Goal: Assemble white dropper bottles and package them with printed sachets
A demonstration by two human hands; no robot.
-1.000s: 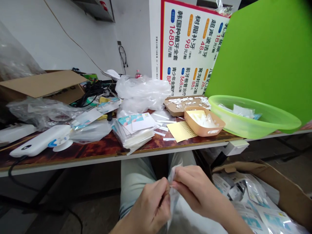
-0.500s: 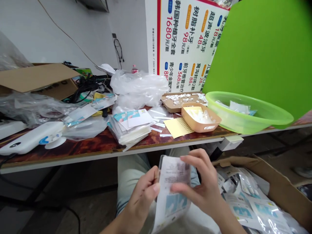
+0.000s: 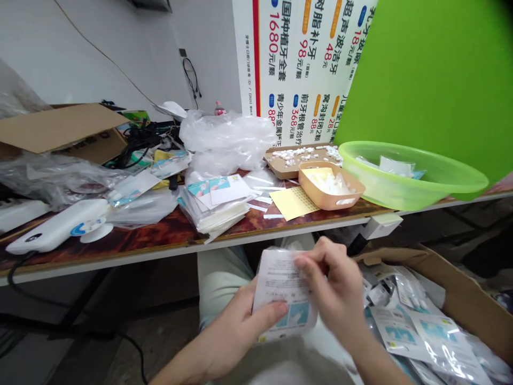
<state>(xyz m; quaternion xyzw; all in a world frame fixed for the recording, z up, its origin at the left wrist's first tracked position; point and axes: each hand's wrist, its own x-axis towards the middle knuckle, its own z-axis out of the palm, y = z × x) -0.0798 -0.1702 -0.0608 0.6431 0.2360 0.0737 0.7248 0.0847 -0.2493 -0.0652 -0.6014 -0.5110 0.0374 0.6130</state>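
Note:
Over my lap is a clear plastic packet with a printed card (image 3: 276,278), grey text at its top and blue pictures lower down. My left hand (image 3: 246,323) grips it from the left, thumb flat across the front and fingers hidden behind. At the packet's upper right edge my right hand (image 3: 334,289) is closed in a pinch, thumb and finger on the plastic. To the right of that hand stands a cardboard box (image 3: 473,310) holding several similar packets (image 3: 404,331).
Along the table edge lie a white handheld device (image 3: 56,227), a stack of cards in plastic (image 3: 218,206), a yellow sheet (image 3: 294,203) and an orange container (image 3: 332,200). Behind are a cardboard tray (image 3: 280,167) of small white pieces and a green basin (image 3: 417,192).
My left thumb has moved from the packet's left edge onto its front. My right fingers, spread before, have closed on the upper right edge. The packet sits more upright.

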